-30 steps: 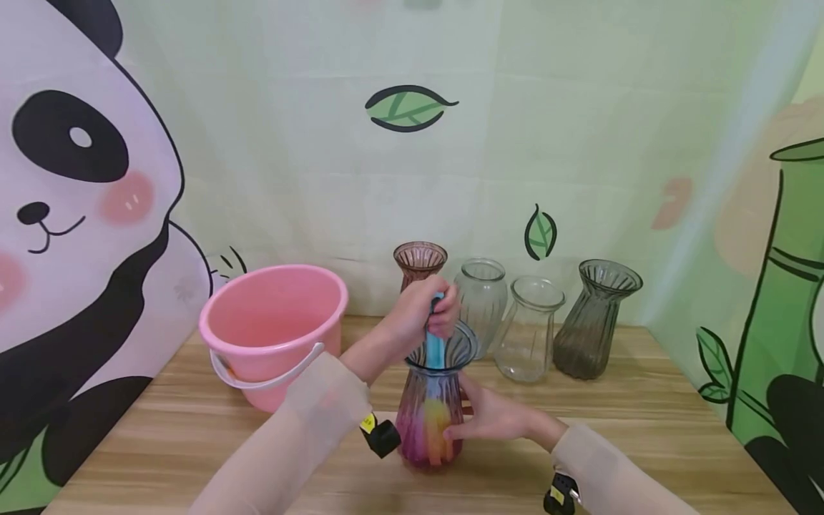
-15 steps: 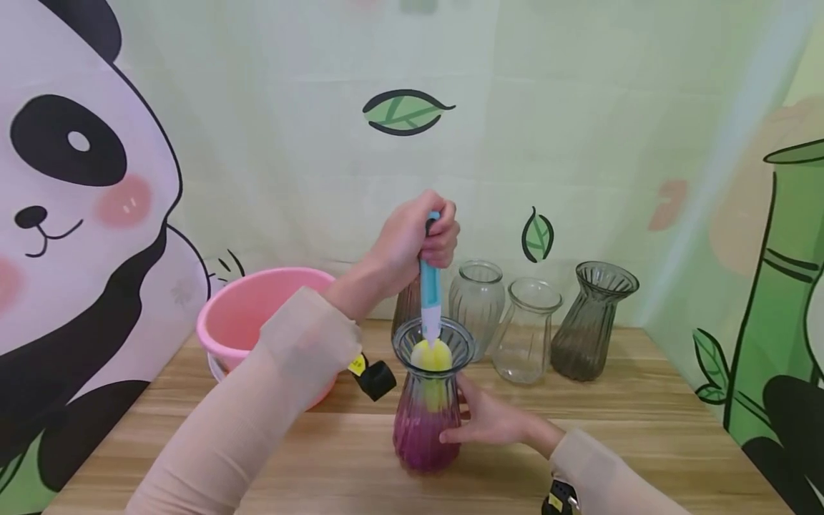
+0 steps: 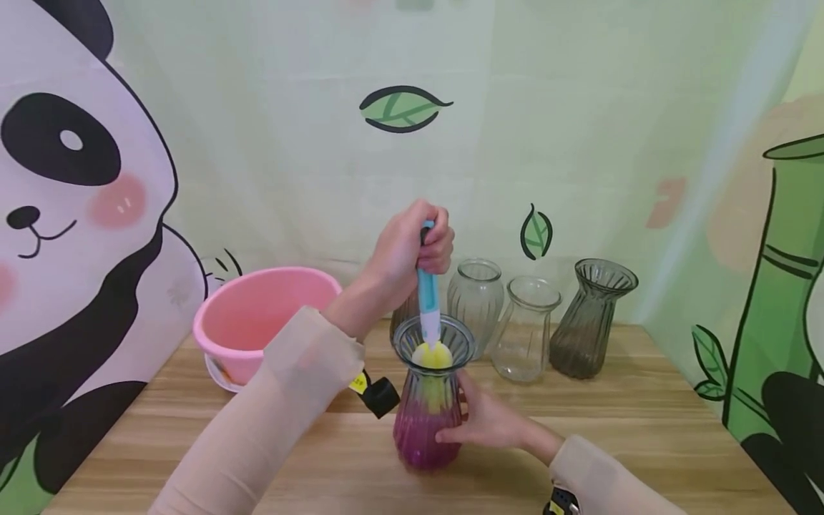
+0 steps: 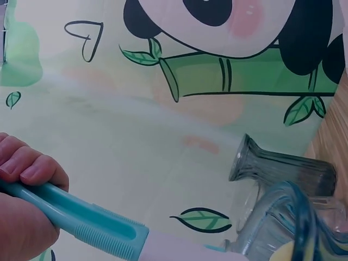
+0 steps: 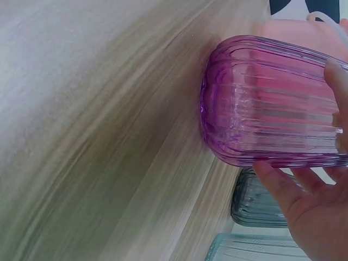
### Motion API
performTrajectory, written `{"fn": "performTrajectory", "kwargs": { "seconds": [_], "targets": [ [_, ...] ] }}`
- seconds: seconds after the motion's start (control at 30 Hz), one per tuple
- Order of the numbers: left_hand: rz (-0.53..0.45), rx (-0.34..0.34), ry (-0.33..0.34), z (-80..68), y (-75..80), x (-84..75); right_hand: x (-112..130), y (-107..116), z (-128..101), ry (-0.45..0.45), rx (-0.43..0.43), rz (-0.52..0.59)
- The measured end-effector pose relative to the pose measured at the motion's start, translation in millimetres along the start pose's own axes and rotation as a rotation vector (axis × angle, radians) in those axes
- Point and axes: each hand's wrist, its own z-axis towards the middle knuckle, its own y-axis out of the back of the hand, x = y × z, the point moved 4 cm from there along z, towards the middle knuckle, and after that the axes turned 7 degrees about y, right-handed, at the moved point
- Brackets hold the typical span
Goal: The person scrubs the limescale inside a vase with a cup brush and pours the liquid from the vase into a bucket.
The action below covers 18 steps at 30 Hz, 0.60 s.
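Observation:
My left hand grips the blue handle of a bottle brush, held upright over a ribbed glass vase. The brush's yellow and white sponge head sits inside the vase's neck, just below the flared rim. The vase is bluish at the top and purple toward its base, and stands on the table. Low on its right side, my right hand holds it, thumb in front and the other fingers behind. In the left wrist view the fingers wrap the handle. In the right wrist view the purple base shows.
A pink bucket with a white handle stands at the left, partly behind the left forearm. Behind the held vase are two clear glass vases, a grey one and a partly hidden brownish one. A printed cloth hangs behind the wooden table.
My left hand has risen, drawing the sponge head from the vase's bottom up into its neck, then dipped slightly. My right hand keeps its hold on the vase.

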Motion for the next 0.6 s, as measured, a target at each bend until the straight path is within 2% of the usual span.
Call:
{"fn": "performTrajectory", "kwargs": {
  "seconds": [0.2,0.3,0.43,0.6],
  "targets": [
    [-0.01,-0.011,-0.004,-6.2,0.6,7.3,-0.9,1.2,-2.1,-0.008,-0.018,-0.029],
    [-0.016,-0.027,0.002,-8.2,2.9,15.8,-1.1,1.3,-2.5,-0.001,-0.027,-0.041],
    [0.016,-0.035,0.045,-11.1,8.4,40.7,-0.7,0.5,-2.5,0.022,-0.049,-0.036],
    [0.063,0.004,0.173,-17.9,16.7,77.8,-0.8,-1.9,-1.7,0.037,-0.063,-0.021]
  ]
}}
